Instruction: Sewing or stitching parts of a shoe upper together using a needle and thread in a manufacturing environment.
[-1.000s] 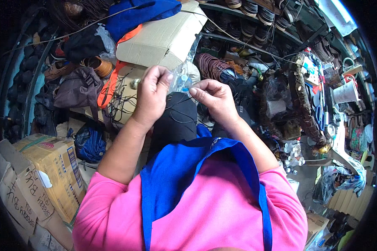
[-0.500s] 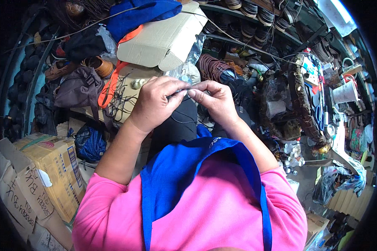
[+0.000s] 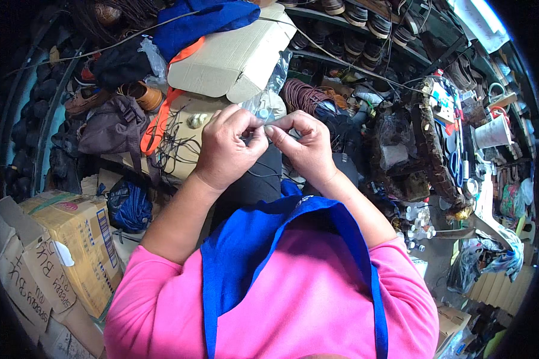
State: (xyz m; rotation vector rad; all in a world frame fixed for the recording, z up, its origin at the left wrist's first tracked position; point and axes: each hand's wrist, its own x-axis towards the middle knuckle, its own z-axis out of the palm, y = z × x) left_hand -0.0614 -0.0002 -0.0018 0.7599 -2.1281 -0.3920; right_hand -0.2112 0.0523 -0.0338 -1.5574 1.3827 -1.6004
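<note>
My left hand (image 3: 229,140) and my right hand (image 3: 305,140) meet fingertip to fingertip above my lap, each closed in a pinch. A thin dark cord (image 3: 262,175) hangs in a loop below them, over my dark trousers. Its end, between the fingertips, is too small to see clearly. Left of my left hand, a tangle of dark cords (image 3: 176,143) lies on a flat tan surface, with a small shiny round thing (image 3: 196,121) beside it. Just beyond my fingers is clear plastic with a small pale-blue cap (image 3: 263,112).
Behind my hands stands an open cardboard flap (image 3: 230,57), with an orange strap (image 3: 156,128) to its left. A cluttered round work stand (image 3: 428,131) is on the right. A taped carton (image 3: 72,245) sits at lower left; shoes (image 3: 353,36) fill shelves at the back.
Both hands have shifted slightly left, still pinched together. The left hand has turned a little, and the hanging cord shows less below it.
</note>
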